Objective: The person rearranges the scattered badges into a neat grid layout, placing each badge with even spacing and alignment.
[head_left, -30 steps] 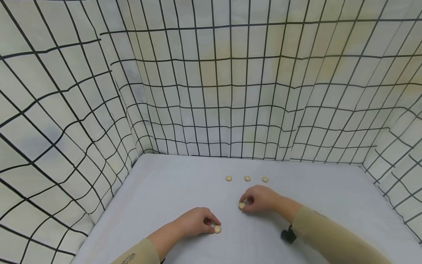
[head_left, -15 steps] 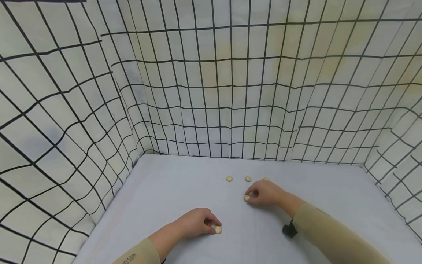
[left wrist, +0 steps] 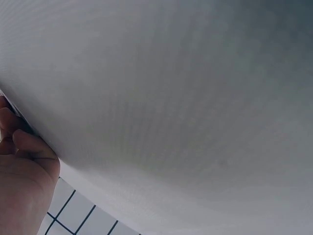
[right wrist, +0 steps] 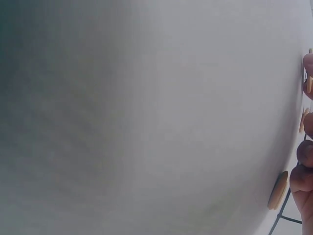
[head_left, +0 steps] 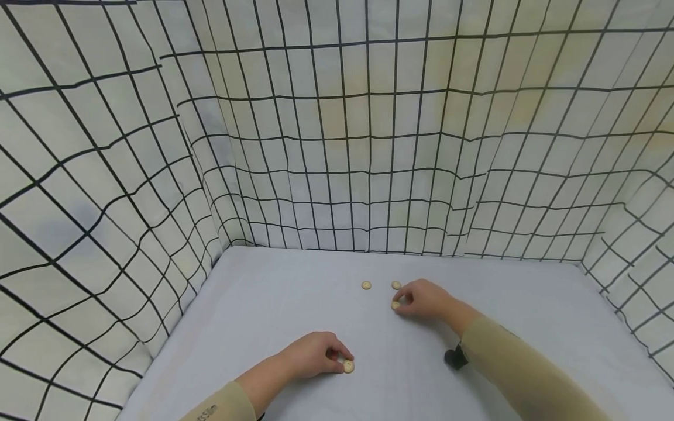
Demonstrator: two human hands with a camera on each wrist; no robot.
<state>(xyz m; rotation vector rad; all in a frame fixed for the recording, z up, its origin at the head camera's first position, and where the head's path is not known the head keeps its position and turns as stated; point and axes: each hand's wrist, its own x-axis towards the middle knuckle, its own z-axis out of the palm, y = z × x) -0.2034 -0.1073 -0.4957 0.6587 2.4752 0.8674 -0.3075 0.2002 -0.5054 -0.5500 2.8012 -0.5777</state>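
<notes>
Listing by view, head camera first. Left hand (head_left: 316, 355): near side, left; thumb and forefinger nearly closed, pinching the rim of one round button (head_left: 348, 366). Right hand (head_left: 425, 300): farther out, right; thumb and forefinger slightly parted, pinching a second button (head_left: 395, 305) at its left side. Loose stock: far-left button (head_left: 366, 285) and far-right button (head_left: 396, 285), well apart from each other, in a left-to-right line on the white table (head_left: 253, 327). Key relation: the right hand's button sits just near of the far-right button, almost straight in line with it; contact between fingers and that button cannot be told. Right hand nearer to both loose pieces; left hand well apart, on their near side. All pieces round, no long axis to record.

Left wrist camera: hand at left edge, fingers bent; its button not to be made out.

Right wrist camera: hand at right edge, partly cut off, a button between fingertips; one loose button (right wrist: 278, 190) on the table beside the hand, apparently untouched.
</notes>
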